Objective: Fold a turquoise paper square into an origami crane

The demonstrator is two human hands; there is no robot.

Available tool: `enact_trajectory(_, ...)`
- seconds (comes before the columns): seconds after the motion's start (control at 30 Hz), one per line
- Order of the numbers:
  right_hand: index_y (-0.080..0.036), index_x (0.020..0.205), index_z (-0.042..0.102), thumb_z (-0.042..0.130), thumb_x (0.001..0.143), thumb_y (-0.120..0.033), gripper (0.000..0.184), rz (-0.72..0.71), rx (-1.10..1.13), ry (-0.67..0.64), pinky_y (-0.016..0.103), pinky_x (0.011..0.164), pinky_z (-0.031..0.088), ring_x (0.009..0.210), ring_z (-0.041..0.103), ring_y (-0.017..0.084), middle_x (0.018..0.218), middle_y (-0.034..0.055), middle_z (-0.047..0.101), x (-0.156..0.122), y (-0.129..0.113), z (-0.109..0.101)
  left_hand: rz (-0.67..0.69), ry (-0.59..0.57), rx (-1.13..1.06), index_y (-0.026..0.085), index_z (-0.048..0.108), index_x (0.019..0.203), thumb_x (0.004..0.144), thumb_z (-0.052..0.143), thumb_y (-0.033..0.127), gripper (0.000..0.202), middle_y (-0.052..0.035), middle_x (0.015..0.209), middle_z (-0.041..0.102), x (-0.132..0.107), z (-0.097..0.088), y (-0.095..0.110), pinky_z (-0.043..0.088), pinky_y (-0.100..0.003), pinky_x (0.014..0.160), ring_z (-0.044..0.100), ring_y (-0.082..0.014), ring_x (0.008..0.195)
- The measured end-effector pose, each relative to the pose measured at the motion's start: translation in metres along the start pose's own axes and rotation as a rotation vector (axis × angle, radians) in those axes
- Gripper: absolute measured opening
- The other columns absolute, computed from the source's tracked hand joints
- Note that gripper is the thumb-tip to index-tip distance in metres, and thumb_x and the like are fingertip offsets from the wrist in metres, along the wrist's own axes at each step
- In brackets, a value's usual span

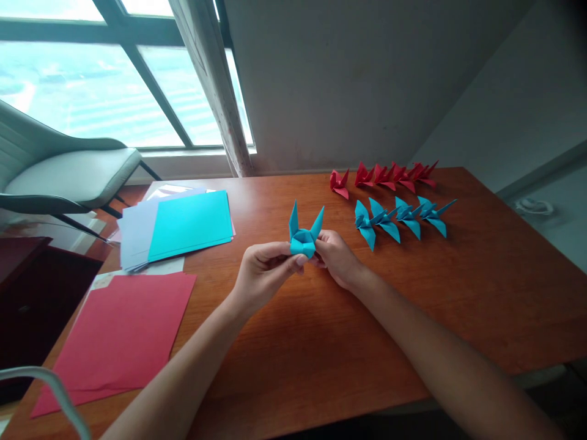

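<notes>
A blue origami crane (302,239) is held up over the middle of the table, its two narrow points standing upright and its body folded round between them. My left hand (270,266) pinches its lower left side between thumb and fingers. At its right side, my right hand (337,256) is closed on the paper, with the fingertips partly hidden behind it. To the right stand several finished blue paper cranes (365,224) in a row. Behind them is a row of several red paper cranes (340,183).
On the left of the wooden table (293,366) lie blue paper sheets (192,226) over white sheets (135,235). Nearer me are red sheets (123,330). A pale chair (73,177) stands beyond the left edge, by the window, and a grey curved tube (55,382) shows at lower left.
</notes>
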State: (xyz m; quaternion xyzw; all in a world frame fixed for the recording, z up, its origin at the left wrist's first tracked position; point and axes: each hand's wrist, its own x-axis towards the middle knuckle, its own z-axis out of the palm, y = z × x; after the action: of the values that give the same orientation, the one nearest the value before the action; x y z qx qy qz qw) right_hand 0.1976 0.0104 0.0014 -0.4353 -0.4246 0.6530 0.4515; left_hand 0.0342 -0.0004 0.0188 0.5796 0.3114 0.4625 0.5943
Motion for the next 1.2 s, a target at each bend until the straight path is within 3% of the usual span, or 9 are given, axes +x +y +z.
enact_trajectory(0.23,-0.019,0.056,0.05,0.063,0.073,-0.042,0.032,0.006,-0.017,-0.006,0.023,0.047,0.022,0.047,0.034,0.007,0.05,-0.0045,0.048,0.001,0.005,-0.002,-0.045,-0.02,-0.02,0.017,0.081,0.084,0.083,0.078,0.024,0.008,-0.0034,0.068,0.072,0.0,-0.001,0.002,0.047,-0.02,0.056,0.06,-0.0099,0.061)
enact_trajectory(0.4,-0.019,0.06,0.054,0.067,0.078,-0.055,0.042,-0.063,-0.085,0.112,0.024,0.048,0.026,0.047,0.038,0.008,0.053,-0.0043,0.051,0.006,0.01,-0.006,-0.132,-0.025,0.016,0.015,0.077,0.077,0.087,0.075,0.032,0.02,-0.0043,0.071,0.073,0.004,-0.005,0.002,0.038,-0.018,0.049,0.051,-0.0058,0.054)
enact_trajectory(0.57,-0.02,0.061,0.056,0.066,0.084,-0.046,0.036,-0.192,-0.237,0.235,0.024,0.048,0.029,0.05,0.041,0.009,0.056,-0.0043,0.053,0.011,0.017,-0.014,-0.21,0.046,-0.027,0.015,0.071,0.073,0.089,0.072,0.04,0.03,-0.001,0.061,0.066,0.006,-0.006,0.002,0.027,-0.018,0.044,0.042,-0.0043,0.047)
enact_trajectory(0.73,-0.02,0.066,0.061,0.066,0.085,-0.044,0.03,-0.266,-0.242,0.259,0.025,0.048,0.032,0.05,0.045,0.009,0.058,-0.004,0.056,0.011,0.016,-0.014,-0.272,0.076,-0.024,0.014,0.069,0.077,0.086,0.073,0.041,0.029,-0.0016,0.065,0.066,0.008,-0.007,0.002,0.026,-0.017,0.045,0.042,-0.005,0.05)
enact_trajectory(0.87,-0.02,0.068,0.064,0.068,0.08,-0.036,0.021,-0.238,-0.09,0.296,0.024,0.049,0.034,0.053,0.047,0.01,0.06,-0.0026,0.059,0.01,0.01,-0.011,-0.281,0.092,-0.004,0.013,0.07,0.078,0.086,0.073,0.042,0.03,-0.0041,0.07,0.068,0.01,-0.01,-0.002,0.03,-0.019,0.048,0.046,-0.0068,0.055)
enact_trajectory(0.97,-0.019,0.063,0.061,0.071,0.071,-0.029,0.016,-0.114,0.17,0.27,0.021,0.046,0.029,0.052,0.043,0.008,0.057,-0.0031,0.055,0.01,0.006,-0.011,-0.286,0.062,0.025,0.013,0.071,0.077,0.086,0.073,0.042,0.03,-0.0041,0.068,0.066,0.01,-0.012,-0.005,0.032,-0.02,0.051,0.048,-0.0083,0.058)
enact_trajectory(1.07,-0.019,0.056,0.052,0.072,0.065,-0.025,0.022,-0.01,0.374,0.194,0.021,0.042,0.018,0.047,0.033,0.006,0.051,-0.0059,0.044,0.009,0.003,-0.012,-0.293,0.023,0.063,0.013,0.073,0.077,0.085,0.073,0.043,0.032,-0.0032,0.065,0.063,0.009,-0.011,-0.006,0.033,-0.021,0.052,0.048,-0.0093,0.058)
enact_trajectory(1.2,-0.02,0.055,0.043,0.073,0.066,-0.029,0.034,0.07,0.467,0.128,0.022,0.04,0.011,0.045,0.02,0.005,0.048,-0.0085,0.032,0.009,0.001,-0.013,-0.294,-0.001,0.084,0.013,0.073,0.076,0.085,0.073,0.045,0.033,-0.0026,0.063,0.062,0.008,-0.01,-0.006,0.033,-0.022,0.053,0.047,-0.0099,0.058)
